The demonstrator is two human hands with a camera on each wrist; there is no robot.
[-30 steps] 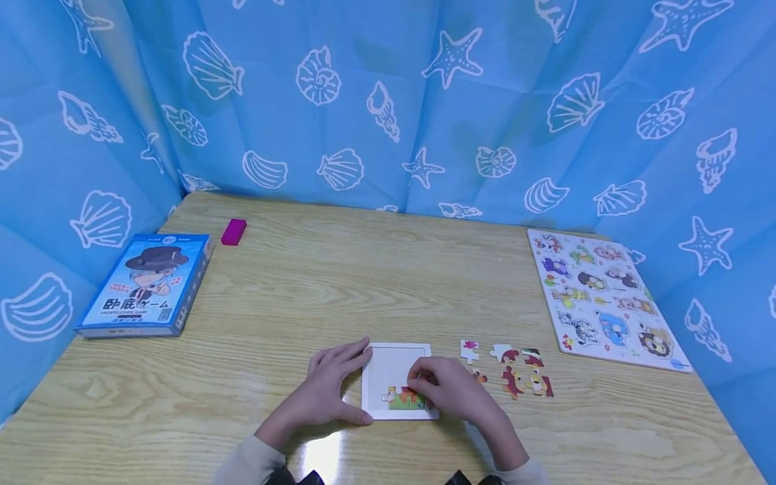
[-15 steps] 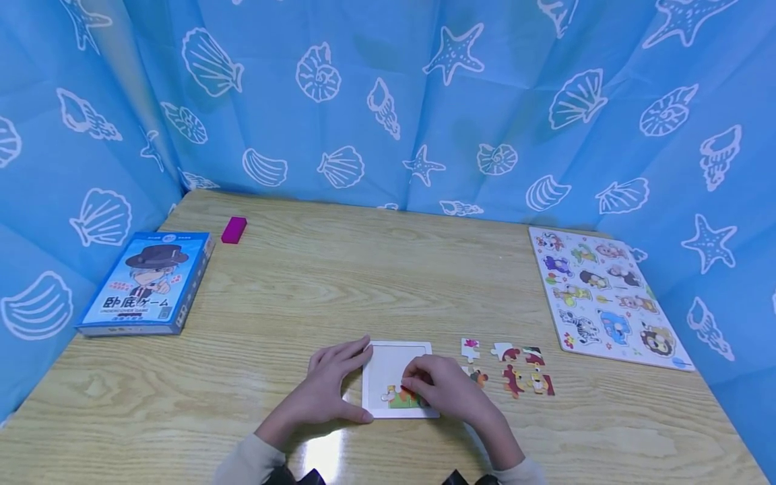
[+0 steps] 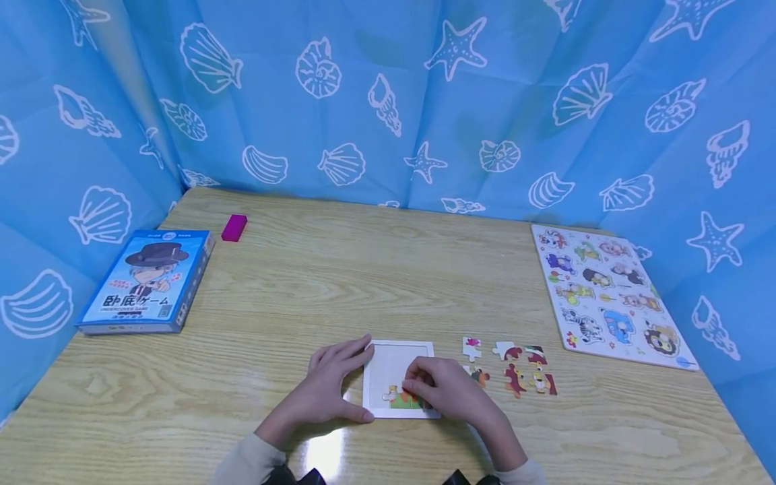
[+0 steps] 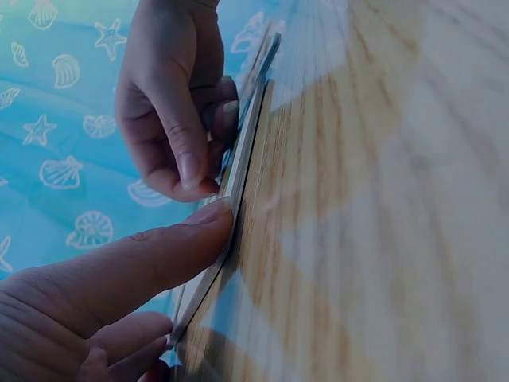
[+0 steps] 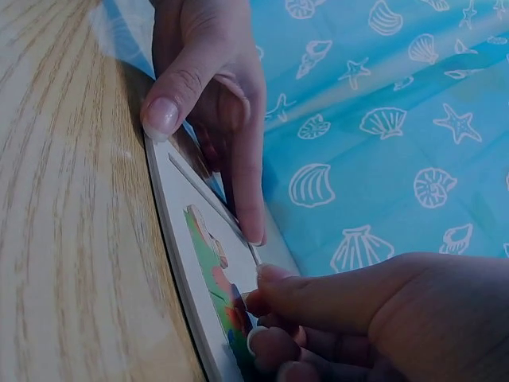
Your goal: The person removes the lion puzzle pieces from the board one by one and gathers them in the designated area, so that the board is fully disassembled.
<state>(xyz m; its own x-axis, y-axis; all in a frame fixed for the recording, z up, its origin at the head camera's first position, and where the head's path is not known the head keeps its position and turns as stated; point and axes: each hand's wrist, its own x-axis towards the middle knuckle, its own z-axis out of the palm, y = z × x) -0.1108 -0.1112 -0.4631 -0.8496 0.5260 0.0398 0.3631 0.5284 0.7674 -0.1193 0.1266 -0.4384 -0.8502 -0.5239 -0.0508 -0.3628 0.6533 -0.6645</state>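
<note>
A small white puzzle tray [image 3: 388, 360] lies on the table in the head view, with joined green and orange jigsaw pieces [image 3: 400, 399] along its near edge. My left hand [image 3: 330, 384] spans the tray's left side, thumb at the near corner and long fingers at the far one. In the right wrist view that thumb presses on the rim and a straight finger reaches across. My right hand [image 3: 445, 387] is over the tray's right part. Its thumb and forefinger pinch a dark-and-red jigsaw piece [image 5: 238, 309], partly hidden by the fingers, low against the joined pieces.
Several loose jigsaw pieces [image 3: 515, 380] lie right of the tray. Farther right is an animal peg-puzzle board [image 3: 606, 296]. A blue game box [image 3: 145, 283] and a magenta block [image 3: 234, 228] are at the left. A blue shell-print curtain [image 3: 388, 101] closes off the back.
My right hand has shifted slightly left over the tray, uncovering more of a loose piece beside it. The left hand keeps its place. The head view has tilted a little.
</note>
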